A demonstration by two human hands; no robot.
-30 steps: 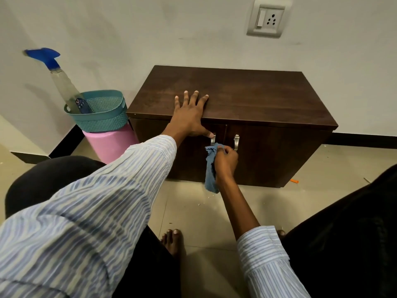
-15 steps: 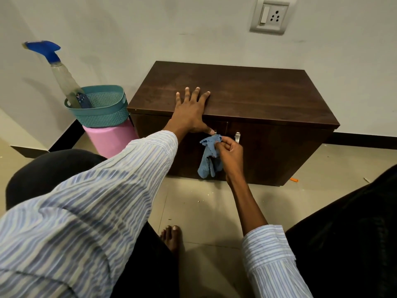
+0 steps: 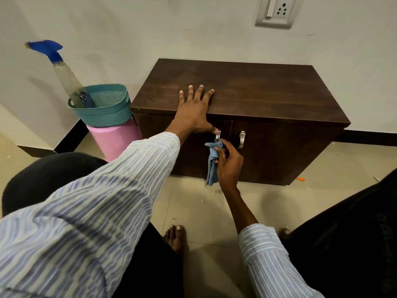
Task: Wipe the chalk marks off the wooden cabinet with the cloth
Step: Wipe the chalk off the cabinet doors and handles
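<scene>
The dark wooden cabinet stands against the wall, its two doors fitted with metal handles. My left hand lies flat and spread on the front edge of its top, thumb hanging by the left handle. My right hand grips a small blue cloth against the left door just under that handle, with the cloth's tail hanging down. No chalk marks can be made out on the dark wood.
A teal basket holding a spray bottle sits on a pink stool left of the cabinet. My bare feet rest on the tiled floor. An orange scrap lies by the cabinet's right corner. A wall socket is above.
My right hand has shifted the bunched cloth up and down beside the left door handle; the cloth now hangs longer below the handle. My left hand has stayed on the cabinet top.
</scene>
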